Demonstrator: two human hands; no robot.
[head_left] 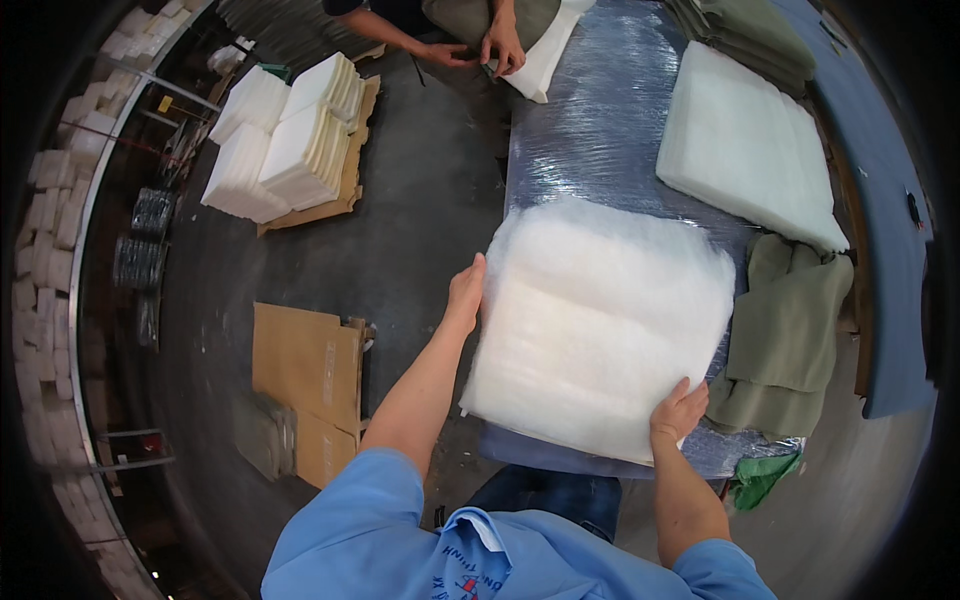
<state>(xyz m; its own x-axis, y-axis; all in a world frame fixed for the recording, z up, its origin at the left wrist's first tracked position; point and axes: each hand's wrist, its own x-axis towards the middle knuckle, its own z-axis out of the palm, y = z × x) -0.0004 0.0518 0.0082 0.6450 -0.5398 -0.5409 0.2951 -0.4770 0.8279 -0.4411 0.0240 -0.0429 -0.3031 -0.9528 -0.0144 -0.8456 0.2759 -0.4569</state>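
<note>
A square white batting pad (pixel 600 330), soft and fluffy at its edges, lies in front of me on the table. My left hand (pixel 466 292) is against its left edge, with the fingers pointing away from me and partly hidden by the pad. My right hand (pixel 681 411) grips the near right part of the pad, its thumb side on top. The pad is held between both hands. Beside it on the right lies folded olive-green fabric (pixel 785 340).
The table (pixel 590 110) is covered in shiny plastic film. At its far right stands a stack of white batting (pixel 745 145). A co-worker's hands (pixel 503 48) handle fabric at the far end. Foam blocks (pixel 300 150) and flattened cardboard (pixel 305 365) lie on the floor to the left.
</note>
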